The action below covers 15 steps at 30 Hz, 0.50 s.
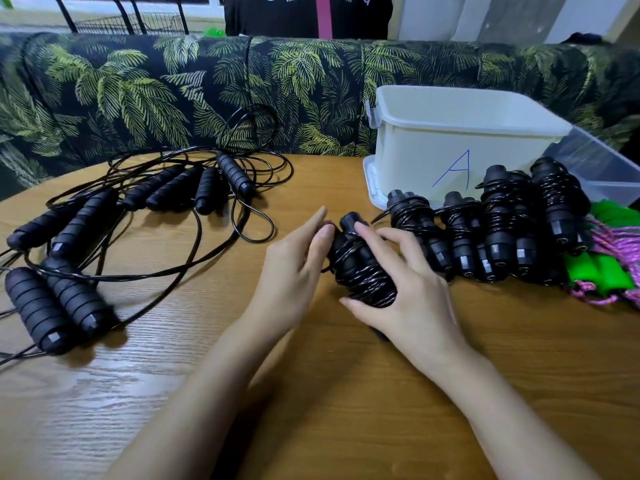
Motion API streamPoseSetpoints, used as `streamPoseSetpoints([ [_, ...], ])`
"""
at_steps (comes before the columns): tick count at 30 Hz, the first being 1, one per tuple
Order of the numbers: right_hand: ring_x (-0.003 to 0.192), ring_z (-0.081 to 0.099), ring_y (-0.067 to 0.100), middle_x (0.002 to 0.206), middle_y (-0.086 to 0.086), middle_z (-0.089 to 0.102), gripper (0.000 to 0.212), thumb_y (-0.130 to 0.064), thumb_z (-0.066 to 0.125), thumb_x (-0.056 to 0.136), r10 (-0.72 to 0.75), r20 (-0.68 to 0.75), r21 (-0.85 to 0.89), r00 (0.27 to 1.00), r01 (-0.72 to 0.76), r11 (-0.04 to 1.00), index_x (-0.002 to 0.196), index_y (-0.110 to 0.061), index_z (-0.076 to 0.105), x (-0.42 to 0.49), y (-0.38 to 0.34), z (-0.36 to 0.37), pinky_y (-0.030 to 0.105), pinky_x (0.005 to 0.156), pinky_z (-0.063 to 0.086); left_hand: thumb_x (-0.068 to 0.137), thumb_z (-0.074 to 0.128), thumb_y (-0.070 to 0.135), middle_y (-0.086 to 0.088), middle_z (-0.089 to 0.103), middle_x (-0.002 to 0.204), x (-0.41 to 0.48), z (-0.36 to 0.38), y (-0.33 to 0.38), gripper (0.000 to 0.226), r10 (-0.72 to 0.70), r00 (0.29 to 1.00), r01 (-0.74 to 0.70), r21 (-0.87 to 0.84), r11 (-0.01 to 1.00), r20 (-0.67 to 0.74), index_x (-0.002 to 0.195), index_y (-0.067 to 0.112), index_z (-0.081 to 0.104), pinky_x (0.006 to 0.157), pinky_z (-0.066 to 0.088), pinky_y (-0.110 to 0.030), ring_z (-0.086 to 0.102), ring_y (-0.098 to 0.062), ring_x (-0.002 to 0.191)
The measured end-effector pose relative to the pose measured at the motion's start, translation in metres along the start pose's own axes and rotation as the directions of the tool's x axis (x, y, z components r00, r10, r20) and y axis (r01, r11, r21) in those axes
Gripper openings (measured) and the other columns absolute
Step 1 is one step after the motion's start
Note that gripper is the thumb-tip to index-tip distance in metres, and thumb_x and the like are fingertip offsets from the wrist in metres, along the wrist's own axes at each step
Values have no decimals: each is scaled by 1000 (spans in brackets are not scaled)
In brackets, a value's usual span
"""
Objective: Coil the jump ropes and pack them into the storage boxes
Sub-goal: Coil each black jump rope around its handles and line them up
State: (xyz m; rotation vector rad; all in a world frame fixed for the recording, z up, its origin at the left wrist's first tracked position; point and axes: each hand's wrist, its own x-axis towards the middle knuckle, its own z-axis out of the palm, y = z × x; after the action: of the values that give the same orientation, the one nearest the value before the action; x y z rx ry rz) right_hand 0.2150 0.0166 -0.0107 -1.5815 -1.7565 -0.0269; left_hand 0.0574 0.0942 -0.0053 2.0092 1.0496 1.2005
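Observation:
A black jump rope bundle (360, 268), cord wound round its two handles, lies at the table's middle. My right hand (405, 289) wraps over it from the right, thumb under the coil and fingers on top. My left hand (294, 268) touches its upper left end with the fingertips. Several finished black bundles (491, 226) stand in a row to the right. Uncoiled black ropes (138, 216) with foam handles sprawl over the left half. A white box marked "A" (433, 157) sits behind the row.
A clear box (602, 168) sits at the far right behind the bundles. Green-handled ropes with pink cord (609, 265) lie at the right edge. A leaf-patterned sofa back (173, 88) runs behind the round wooden table (346, 393). A person in a dark shirt (308, 15) stands behind it.

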Motion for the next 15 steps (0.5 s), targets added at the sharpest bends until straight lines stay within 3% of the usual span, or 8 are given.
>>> streamPoseSetpoints([
  [2, 99, 65, 15, 135, -16, 43, 95, -40, 88, 64, -28, 29, -15, 999, 29, 999, 146, -42, 39, -1, -2, 1, 41, 79, 59, 100, 48, 31, 2, 65, 129, 2, -5, 5, 40, -132, 984, 161, -293, 942, 118, 134, 13, 59, 101, 45, -20, 57, -2, 121],
  [4, 102, 62, 10, 134, -19, 43, 97, -42, 87, 62, -30, 42, 22, 999, 29, 999, 146, -43, 39, -2, 1, 1, 36, 85, 57, 92, 54, 31, 0, 72, 116, 3, -10, 10, 36, -213, 946, 313, -522, 794, 244, 122, 15, 67, 91, 50, -21, 64, -7, 110],
  [7, 111, 52, -2, 131, -25, 42, 97, -47, 84, 60, 2, 82, 160, 997, -15, 987, 145, -49, 38, -4, 2, 3, 10, 93, 40, 84, 59, 27, -2, 75, 99, 5, -16, 11, 29, -275, 902, 428, -617, 661, 332, 106, 15, 72, 75, 50, -18, 67, -8, 89],
  [10, 114, 47, -12, 130, -30, 40, 94, -53, 77, 58, 32, 115, 251, 993, -60, 966, 141, -60, 33, -4, -2, 5, 1, 95, 32, 80, 62, 27, -6, 74, 98, 7, -17, 5, 28, -325, 867, 498, -635, 590, 378, 100, 15, 78, 82, 46, -27, 61, -17, 91],
  [13, 119, 45, -8, 135, -31, 34, 99, -52, 79, 65, 47, 166, 205, 985, -81, 975, 144, -62, 19, -4, -4, 3, 14, 96, 42, 80, 65, 32, -10, 72, 100, 6, -10, 1, 29, -369, 864, 499, -671, 549, 342, 99, 17, 79, 87, 45, -34, 56, -24, 95],
  [15, 126, 40, 1, 143, -26, 24, 104, -59, 72, 72, 33, 199, -32, 979, -27, 999, 152, -51, 6, -2, -9, 2, 29, 88, 50, 83, 66, 42, -12, 69, 99, 4, -2, -3, 30, -387, 885, 455, -666, 592, 259, 98, 19, 79, 90, 42, -38, 54, -25, 94],
])
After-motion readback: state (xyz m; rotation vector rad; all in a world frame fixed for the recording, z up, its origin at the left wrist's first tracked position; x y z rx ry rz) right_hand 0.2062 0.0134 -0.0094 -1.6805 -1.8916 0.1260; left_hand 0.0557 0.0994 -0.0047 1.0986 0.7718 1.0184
